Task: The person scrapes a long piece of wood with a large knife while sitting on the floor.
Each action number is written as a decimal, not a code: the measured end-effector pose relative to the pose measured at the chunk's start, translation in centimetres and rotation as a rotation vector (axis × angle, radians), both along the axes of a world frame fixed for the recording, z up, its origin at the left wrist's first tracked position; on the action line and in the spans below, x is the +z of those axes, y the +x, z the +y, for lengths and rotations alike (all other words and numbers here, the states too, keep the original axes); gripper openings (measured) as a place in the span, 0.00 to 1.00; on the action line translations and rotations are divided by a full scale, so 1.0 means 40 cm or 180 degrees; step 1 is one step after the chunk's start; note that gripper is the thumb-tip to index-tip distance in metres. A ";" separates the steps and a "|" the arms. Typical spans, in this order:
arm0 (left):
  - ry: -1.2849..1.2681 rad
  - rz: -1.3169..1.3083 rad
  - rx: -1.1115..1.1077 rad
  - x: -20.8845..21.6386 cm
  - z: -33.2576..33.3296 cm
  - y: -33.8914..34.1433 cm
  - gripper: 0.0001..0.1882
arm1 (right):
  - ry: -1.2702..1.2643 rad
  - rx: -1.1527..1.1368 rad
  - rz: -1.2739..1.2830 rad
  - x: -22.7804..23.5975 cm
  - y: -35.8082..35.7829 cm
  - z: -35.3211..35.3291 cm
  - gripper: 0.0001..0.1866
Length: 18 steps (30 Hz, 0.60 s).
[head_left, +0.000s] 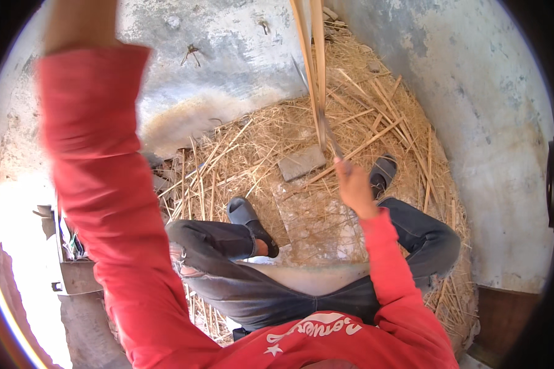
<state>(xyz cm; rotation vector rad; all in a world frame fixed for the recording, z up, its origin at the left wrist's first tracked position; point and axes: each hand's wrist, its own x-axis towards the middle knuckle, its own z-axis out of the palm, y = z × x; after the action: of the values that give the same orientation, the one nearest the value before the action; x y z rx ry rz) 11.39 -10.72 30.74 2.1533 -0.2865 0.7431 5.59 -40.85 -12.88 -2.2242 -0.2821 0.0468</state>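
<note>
My right hand (354,187) is clenched around the near end of a long, narrow, dark metal-looking blade (332,138), which crosses the long, flat, pale-tan wooden-looking strips (319,61) running ahead of me to the upper edge; my left hand is out of view, so I cannot tell what its fingers do. The strips look light, stiff yet springy and probably splintery, so I'd grip their broad faces, clear of the blade. At my left, a grey-brown box-like container (80,277) holds small things too indistinct to name.
</note>
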 end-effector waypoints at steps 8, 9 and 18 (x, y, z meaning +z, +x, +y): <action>-0.0318 0.0236 0.0222 -0.321 0.138 -0.049 0.62 | -0.0121 -0.0626 0.0926 -0.333 0.107 0.018 0.40; -0.0286 0.0437 0.0206 -0.346 0.130 -0.055 0.66 | -0.0009 -0.0670 0.0967 -0.311 0.132 0.008 0.40; -0.0314 0.0512 0.0246 -0.519 -0.054 -0.036 0.62 | 0.0122 -0.0567 0.0853 -0.144 -0.117 0.013 0.30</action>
<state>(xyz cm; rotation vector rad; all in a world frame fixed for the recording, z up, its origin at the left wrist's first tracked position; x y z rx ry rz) 9.94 -12.89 9.99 2.1250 -0.0811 0.6098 0.91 -40.33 -18.66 -2.1657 0.0614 0.2385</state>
